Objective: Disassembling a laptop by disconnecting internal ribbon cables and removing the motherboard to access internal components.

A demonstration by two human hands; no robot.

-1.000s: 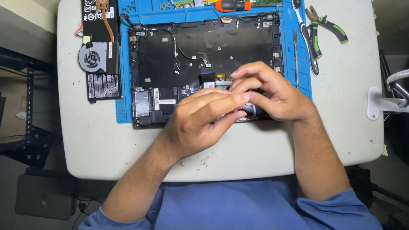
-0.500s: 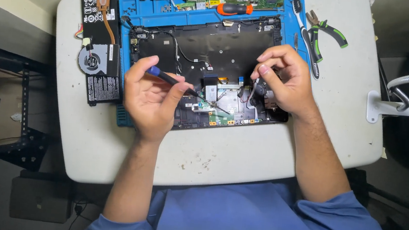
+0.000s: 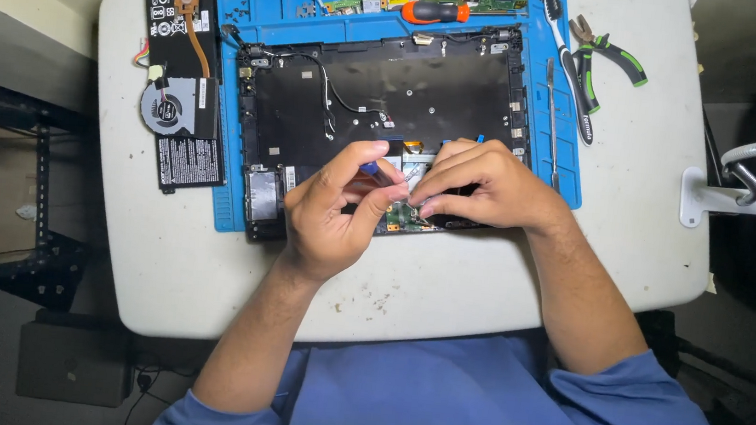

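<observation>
While the left hand (image 3: 334,213) pinches a blue tool (image 3: 371,169), the right hand (image 3: 482,186) beside it presses curled fingertips onto the laptop chassis (image 3: 389,93) beneath both.

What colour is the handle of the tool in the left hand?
Blue: the screwdriver handle in the left hand, seen in the head view.
</observation>
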